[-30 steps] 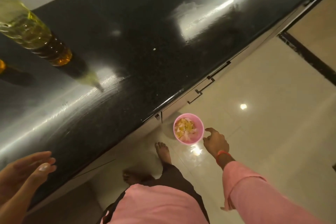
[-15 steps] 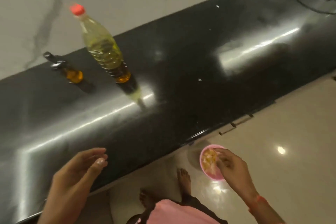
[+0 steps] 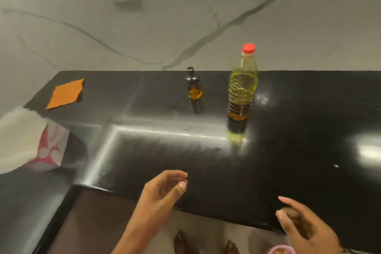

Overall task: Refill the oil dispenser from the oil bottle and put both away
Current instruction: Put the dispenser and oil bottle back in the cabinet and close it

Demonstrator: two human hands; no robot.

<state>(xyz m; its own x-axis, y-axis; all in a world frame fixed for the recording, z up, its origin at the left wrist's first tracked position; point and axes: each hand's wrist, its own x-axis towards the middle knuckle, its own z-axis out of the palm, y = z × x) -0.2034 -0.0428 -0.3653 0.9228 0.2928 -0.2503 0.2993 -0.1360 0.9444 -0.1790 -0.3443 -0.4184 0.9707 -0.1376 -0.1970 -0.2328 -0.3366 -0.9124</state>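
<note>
Left hand (image 3: 162, 189): bare, no ring seen, short pale nails at the fingertips.
Right hand (image 3: 305, 225): bare, blurred.
Forearms: no sleeves behind the fingers.
Feet (image 3: 181, 242): bare.

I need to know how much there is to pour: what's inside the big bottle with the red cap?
The oil bottle holds yellow oil up to its shoulder; the base looks darker amber. The red cap is on, so the neck's inside is hidden. Whether the dark part is different liquid cannot be told.
</note>
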